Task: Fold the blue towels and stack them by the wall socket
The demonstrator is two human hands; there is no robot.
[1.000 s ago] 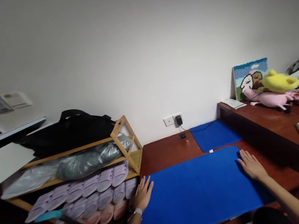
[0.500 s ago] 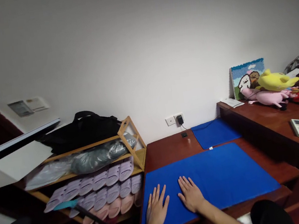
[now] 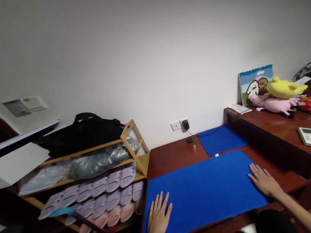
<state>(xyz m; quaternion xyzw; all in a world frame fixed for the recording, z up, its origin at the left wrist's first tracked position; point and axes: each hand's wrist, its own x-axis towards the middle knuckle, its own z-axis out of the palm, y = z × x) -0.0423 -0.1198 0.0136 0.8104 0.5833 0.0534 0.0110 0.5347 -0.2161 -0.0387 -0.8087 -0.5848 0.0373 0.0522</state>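
A large blue cloth point(image 3: 206, 195) lies flat on the reddish-brown table point(image 3: 170, 155). On its left end rests my left hand point(image 3: 158, 216), palm down with fingers spread, a watch at the wrist. My right hand point(image 3: 264, 181) lies over the cloth's right edge, its fingers stretched out and holding nothing. Behind, a smaller folded-looking blue cloth point(image 3: 221, 140) sits near the wall, with a small white tag point(image 3: 216, 155) between the two cloths.
Left of the table stands a wooden rack point(image 3: 141, 166) with slippers point(image 3: 100, 185) and a black bag point(image 3: 84, 133). A raised surface point(image 3: 278, 128) at the right holds plush toys point(image 3: 277, 103), a picture point(image 3: 257, 80) and a white remote point(image 3: 310, 137). A plug point(image 3: 186, 125) is in the wall socket.
My right hand has moved right across the large cloth, from near my left hand to the right edge. My left hand stays on the left end. The view has shifted slightly.
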